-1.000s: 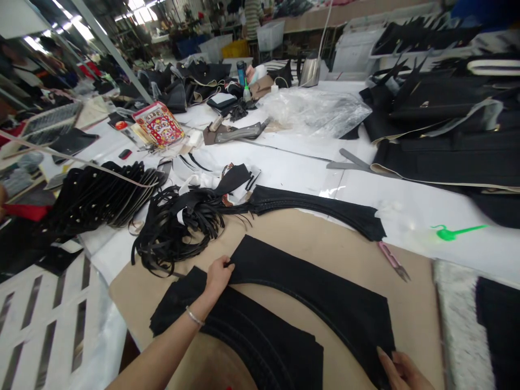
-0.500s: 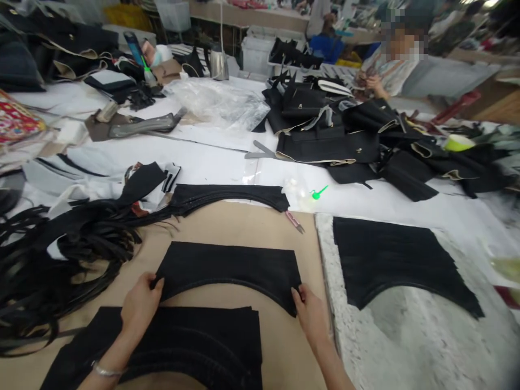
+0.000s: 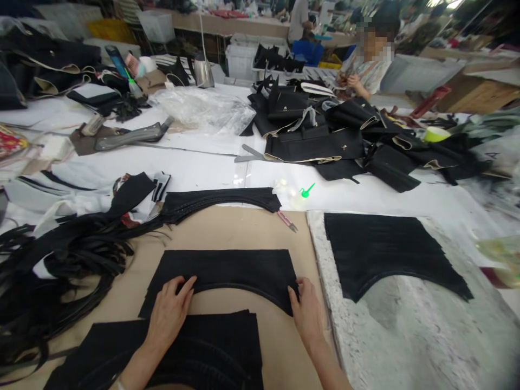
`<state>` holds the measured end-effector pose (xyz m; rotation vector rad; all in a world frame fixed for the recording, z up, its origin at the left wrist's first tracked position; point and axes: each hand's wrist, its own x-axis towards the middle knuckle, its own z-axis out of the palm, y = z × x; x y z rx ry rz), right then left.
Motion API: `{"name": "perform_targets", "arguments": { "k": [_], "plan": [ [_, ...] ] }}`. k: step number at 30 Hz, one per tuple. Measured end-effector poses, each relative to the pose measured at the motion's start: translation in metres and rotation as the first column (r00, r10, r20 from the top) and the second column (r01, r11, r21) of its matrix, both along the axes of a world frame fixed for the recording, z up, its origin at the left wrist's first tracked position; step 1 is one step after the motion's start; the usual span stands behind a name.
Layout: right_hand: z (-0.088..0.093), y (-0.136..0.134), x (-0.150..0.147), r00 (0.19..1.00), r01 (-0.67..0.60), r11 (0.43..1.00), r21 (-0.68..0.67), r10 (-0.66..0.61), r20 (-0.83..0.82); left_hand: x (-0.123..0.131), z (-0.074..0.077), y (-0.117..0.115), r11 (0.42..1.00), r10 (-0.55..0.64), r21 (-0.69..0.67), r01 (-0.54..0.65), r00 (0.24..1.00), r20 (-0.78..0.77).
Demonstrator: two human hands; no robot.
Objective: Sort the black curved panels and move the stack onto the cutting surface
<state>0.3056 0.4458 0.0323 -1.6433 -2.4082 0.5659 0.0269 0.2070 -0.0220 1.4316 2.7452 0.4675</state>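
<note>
Tabletop (image 3: 203, 169), "A" on plastic (image 3: 498, 154), hand (image 3: 168, 311) on panel (image 3: 229, 266)

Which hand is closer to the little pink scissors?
Right. The right hand is below the pink scissors; the left hand is farther away, down to the left, on the black piece.

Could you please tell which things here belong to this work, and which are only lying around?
Likely in the work:
curved black piece, touched by left hand and right hand
nearer black stack
other black stack on pale slab

Likely lying about:
pink snips
green-tipped bottle
clear plastic
kettle
</note>
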Motion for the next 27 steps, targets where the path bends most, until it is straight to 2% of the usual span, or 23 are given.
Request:
{"name": "perform_targets", "arguments": {
  "k": [3,6,8,12,14,16,18,20,24,27],
  "plan": [
    [0.002,-0.003,-0.002,0.997,-0.079,0.993,0.082,0.08,-0.001,0.002,-0.001,0.0,1.0,-0.006,-0.016,0.005,0.999,-0.051],
    [-0.004,-0.006,-0.005,0.969,-0.245,0.953,0.179,0.243,0.032,0.002,-0.001,0.0,0.999,-0.006,-0.033,0.003,0.997,-0.08],
    [-0.009,-0.008,-0.006,0.948,-0.32,0.929,0.184,0.312,0.067,0.002,0.001,0.002,0.999,0.002,-0.034,-0.004,0.997,-0.071],
    [-0.01,-0.011,-0.007,0.95,-0.313,0.928,0.202,0.301,0.086,0.012,0.018,0.001,0.998,0.05,0.039,-0.051,0.999,0.014],
    [-0.004,-0.016,-0.008,0.959,-0.283,0.936,0.207,0.283,0.033,0.027,0.03,-0.003,0.996,-0.013,0.084,0.003,0.993,0.115],
    [0.003,-0.027,-0.008,0.954,-0.274,0.954,0.12,0.285,-0.088,0.049,0.041,-0.01,0.98,-0.193,0.103,0.171,0.945,0.265],
    [0.009,-0.044,-0.008,0.938,-0.282,0.958,-0.053,0.263,-0.226,0.071,0.047,-0.019,0.936,-0.349,0.101,0.338,0.849,0.396],
    [0.012,-0.067,-0.008,0.925,-0.287,0.931,-0.225,0.209,-0.317,0.087,0.047,-0.027,0.915,-0.384,0.066,0.399,0.806,0.451],
    [0.012,-0.114,-0.006,0.919,-0.283,0.864,-0.418,0.119,-0.377,0.097,0.037,-0.032,0.904,-0.393,0.0,0.427,0.832,0.39],
    [0.009,-0.137,-0.005,0.917,-0.24,0.842,-0.483,0.034,-0.397,0.094,0.035,-0.029,0.846,-0.504,-0.02,0.533,0.812,0.293]
  ]
}}
